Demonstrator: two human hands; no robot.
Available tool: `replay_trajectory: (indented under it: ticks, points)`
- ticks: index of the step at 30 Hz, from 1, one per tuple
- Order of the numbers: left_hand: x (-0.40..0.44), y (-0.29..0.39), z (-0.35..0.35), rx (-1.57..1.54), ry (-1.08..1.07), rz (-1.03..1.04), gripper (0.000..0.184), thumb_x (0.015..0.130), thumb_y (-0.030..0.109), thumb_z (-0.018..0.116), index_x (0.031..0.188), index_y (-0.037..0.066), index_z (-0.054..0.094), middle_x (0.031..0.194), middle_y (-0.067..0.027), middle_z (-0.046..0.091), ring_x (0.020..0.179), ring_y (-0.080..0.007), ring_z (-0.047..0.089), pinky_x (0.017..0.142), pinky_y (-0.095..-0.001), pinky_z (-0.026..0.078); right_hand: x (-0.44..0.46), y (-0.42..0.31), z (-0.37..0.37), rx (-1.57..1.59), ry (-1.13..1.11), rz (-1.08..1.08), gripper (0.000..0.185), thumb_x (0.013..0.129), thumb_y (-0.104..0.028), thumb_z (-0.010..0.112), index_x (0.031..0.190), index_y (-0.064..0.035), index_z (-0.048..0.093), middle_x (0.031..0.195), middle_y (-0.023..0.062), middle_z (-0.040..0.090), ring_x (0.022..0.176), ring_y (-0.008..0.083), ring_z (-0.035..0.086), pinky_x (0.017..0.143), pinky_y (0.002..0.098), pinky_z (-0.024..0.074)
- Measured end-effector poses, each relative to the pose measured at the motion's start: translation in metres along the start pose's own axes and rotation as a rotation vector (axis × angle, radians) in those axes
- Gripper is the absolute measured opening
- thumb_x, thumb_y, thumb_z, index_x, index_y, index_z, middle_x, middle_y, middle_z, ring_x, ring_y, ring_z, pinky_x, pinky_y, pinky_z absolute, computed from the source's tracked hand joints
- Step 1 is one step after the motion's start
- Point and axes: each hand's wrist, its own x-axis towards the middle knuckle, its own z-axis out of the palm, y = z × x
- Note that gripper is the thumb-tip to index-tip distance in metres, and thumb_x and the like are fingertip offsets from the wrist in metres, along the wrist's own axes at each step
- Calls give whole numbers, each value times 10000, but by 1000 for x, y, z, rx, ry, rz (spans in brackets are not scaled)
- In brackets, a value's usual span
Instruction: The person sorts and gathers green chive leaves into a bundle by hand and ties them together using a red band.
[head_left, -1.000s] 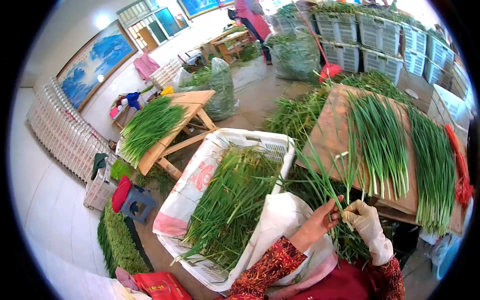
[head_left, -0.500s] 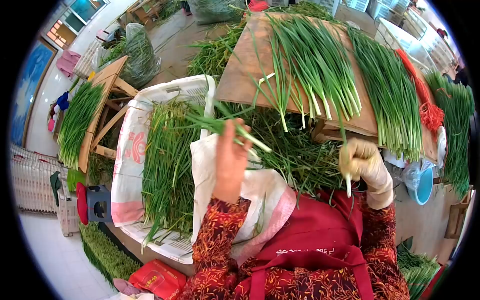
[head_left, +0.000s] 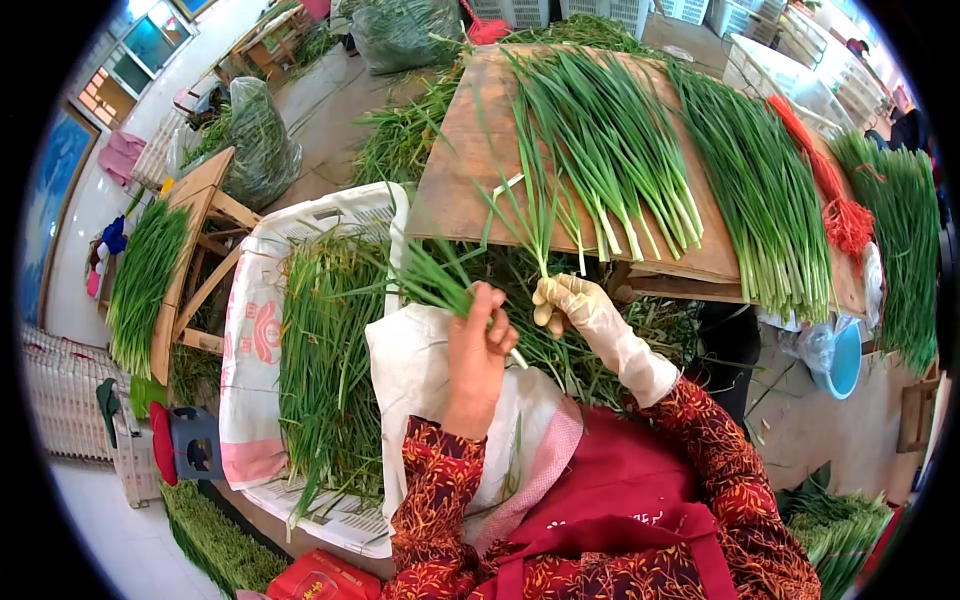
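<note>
My bare left hand [head_left: 476, 352] is closed round a small bunch of green stalks [head_left: 435, 280], whose leaves point up and left and a white end sticks out below. My gloved right hand [head_left: 562, 302] has its fingers pinched at the white end of a stalk [head_left: 543, 255] at the near edge of the wooden board [head_left: 455, 205]. On the board lie a spread of green stalks [head_left: 610, 150] and, to its right, a thicker row [head_left: 760, 200] with white ends toward me. A white cloth [head_left: 415, 375] lies under my left hand.
A white crate [head_left: 375, 210] full of loose greens [head_left: 330, 360] stands at left. Beyond it is a small wooden table [head_left: 195, 215] with stalks. Red netting [head_left: 848, 225] lies at the board's right, above a blue basin [head_left: 840, 365]. A stool [head_left: 197, 445] stands far left.
My right hand has moved left and up to the board's edge; the single stalk it held is no longer seen hanging from it. My left hand, still holding its bunch, has moved slightly right and down.
</note>
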Motion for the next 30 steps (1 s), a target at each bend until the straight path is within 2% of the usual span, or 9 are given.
replay_trajectory:
  ticks: [4,9,13,15,16,24,25,28,30]
  points:
    - [9,-8,11,47,-56,-73,251,845,227,627,991,91,475,849,18,504,533,-29,367,472,-208,326,-26,-5,8,-161,-29,22,264,901,-311,495,836,-64,562,673,-13,538,575,62,435,542,198,365]
    - [6,-14,19,80,-71,-96,169,837,203,631,900,85,528,616,67,442,484,-44,370,444,-218,328,-49,-23,4,-454,33,42,276,881,-287,535,950,-24,583,711,18,573,634,95,500,598,235,422]
    - [-7,-17,16,440,-62,-22,245,801,316,656,844,97,556,572,43,460,465,-68,424,423,-224,329,-45,-27,5,-529,132,-139,335,856,-310,553,1006,-12,583,770,85,619,697,134,537,663,288,456]
    - [-12,-25,16,162,-48,-155,217,814,241,656,937,92,558,610,56,454,485,-51,412,431,-202,329,-46,-24,5,-481,146,-76,300,850,-275,567,990,-10,589,783,90,633,717,139,576,663,290,466]
    - [-12,-19,21,103,-55,-163,117,829,162,632,870,102,540,598,64,434,493,-53,404,432,-198,331,-43,-24,5,-600,183,-127,256,843,-237,585,960,-9,600,798,114,637,714,175,604,653,292,471]
    - [-20,-6,27,34,-56,-155,136,828,174,638,850,113,518,595,71,403,485,-36,370,431,-194,307,-64,-32,8,-749,355,-562,115,785,-115,645,824,-17,600,737,131,600,617,236,593,549,313,455]
    - [-20,-2,25,26,-50,-114,136,830,173,636,846,114,515,600,70,405,486,-35,368,429,-194,304,-69,-33,5,-739,360,-533,99,749,-60,667,815,-25,602,774,138,613,625,230,602,531,292,459]
    - [-14,18,2,-17,-32,19,113,855,173,598,893,93,528,614,64,407,490,-38,351,440,-191,295,-93,-19,-21,-852,287,-330,184,791,-225,636,840,-47,622,798,142,629,678,252,620,590,314,476]
    - [-17,39,-3,-16,-20,152,112,858,173,593,890,84,534,618,60,408,489,-38,351,445,-190,299,-92,-1,-57,-1465,-29,111,408,832,-443,520,880,-55,636,823,157,640,769,283,628,681,359,479]
